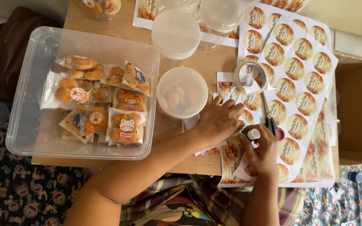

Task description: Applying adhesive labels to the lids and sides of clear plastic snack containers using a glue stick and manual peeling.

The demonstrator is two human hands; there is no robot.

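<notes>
While left hand (219, 121) presses labels (227, 90) flat, right hand (261, 152) grip clenched round glue stick (252, 134).

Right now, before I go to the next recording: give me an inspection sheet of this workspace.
Surface: small wooden table, crowded, mostly covered.
Job's things: glue stick; sticker sheets of round labels; cut label strips under the hands.
Clutter: clear bin of bagged cookies; lidded tubs, one filled; tape roll; scissors.
Grip: left hand presses flat on the strips; right hand holds the glue stick.
Cables: nothing seen.
Surroundings: cardboard box to the right; patterned floor mat; brown bag at far left.
</notes>
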